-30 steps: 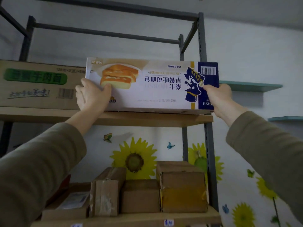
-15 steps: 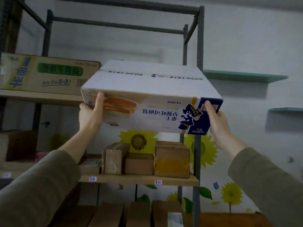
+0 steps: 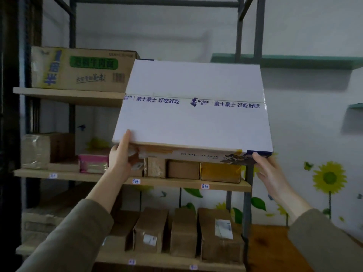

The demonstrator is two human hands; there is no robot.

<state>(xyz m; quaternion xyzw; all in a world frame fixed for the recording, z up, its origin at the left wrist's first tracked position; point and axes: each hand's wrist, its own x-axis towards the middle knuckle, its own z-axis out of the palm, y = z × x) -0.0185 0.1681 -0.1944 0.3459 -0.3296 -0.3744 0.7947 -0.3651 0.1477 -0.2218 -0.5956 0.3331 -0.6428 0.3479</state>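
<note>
A large white carton [image 3: 192, 122] with blue printed tape across its top hangs in the air in front of the metal rack, tilted so its top faces me. My left hand [image 3: 119, 160] grips its near left corner, thumb up on the top face, fingers beneath. My right hand [image 3: 269, 173] holds the near right corner from below and the side. The carton's printed front face is only a thin strip along its lower edge.
A tan carton [image 3: 82, 68] with green lettering sits on the top shelf [image 3: 66, 95]. Several brown parcels [image 3: 182, 169] stand on the middle shelf and more parcels [image 3: 216, 232] on the bottom one. A rack post [image 3: 248, 203] stands at right, beside the sunflower wall.
The white carton has come off the top shelf and moved down and toward me, tipping so its top shows. Both hands stayed on its corners; my view has dropped lower.
</note>
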